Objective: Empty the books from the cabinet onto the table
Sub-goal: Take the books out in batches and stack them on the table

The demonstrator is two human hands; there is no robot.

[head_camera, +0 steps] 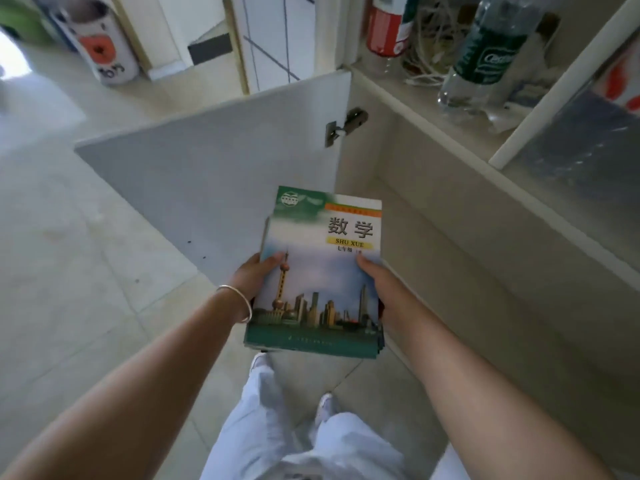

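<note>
- Nearest are the person's legs in white trousers [311, 441], standing on the pale tiled floor [69, 271].
- Just past the legs, two bare arms reach out and hold a small stack of paper books [320, 271] flat in the air. The top book has a green and blue cover with tall city buildings and the words "SHU XUE".
- The left hand [254, 275] grips the left side of the stack, thumb on top of the cover. A thin silver bangle [239, 301] is round that wrist.
- The right hand [375, 284] grips the right side of the stack, thumb on the cover too.
- Behind the stack, the white cabinet door [214, 168] stands open, with a metal hinge [344, 126] at its far edge.
- To the right of the stack is the cream wooden cabinet [433, 209].
- Far beyond the stack, on the cabinet's upper shelf, stand a clear plastic bottle with a green label [485, 53] and a red and white can [384, 26].
</note>
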